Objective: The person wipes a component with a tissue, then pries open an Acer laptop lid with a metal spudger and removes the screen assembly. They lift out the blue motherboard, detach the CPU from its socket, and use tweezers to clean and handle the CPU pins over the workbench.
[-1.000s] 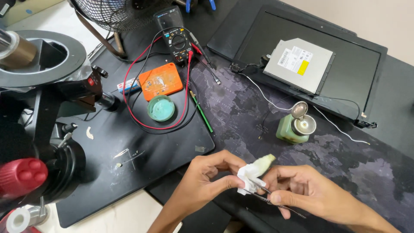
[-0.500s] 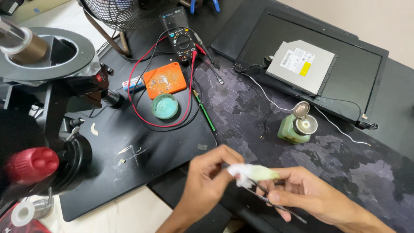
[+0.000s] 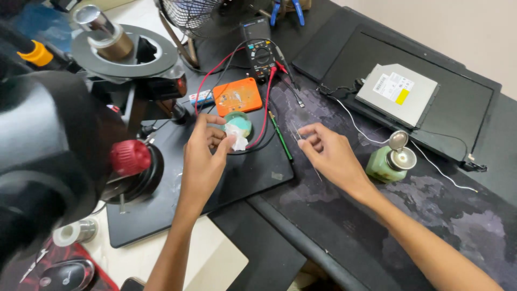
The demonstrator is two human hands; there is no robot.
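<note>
Dark cluttered desk (image 3: 484,226): my left hand (image 3: 202,156) pinches crumpled white tissue (image 3: 236,137) over round teal tin (image 3: 238,123); right hand (image 3: 328,153) grips thin metal tweezers (image 3: 299,136), steadied low.

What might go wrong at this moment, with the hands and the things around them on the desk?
1. The left hand holds a white wipe right over the red wire of the meter; it may snag it.
2. The right hand pinches thin tweezers; the points could scratch the mat or slip.
3. The green bottle stands near that forearm and could tip.
</note>
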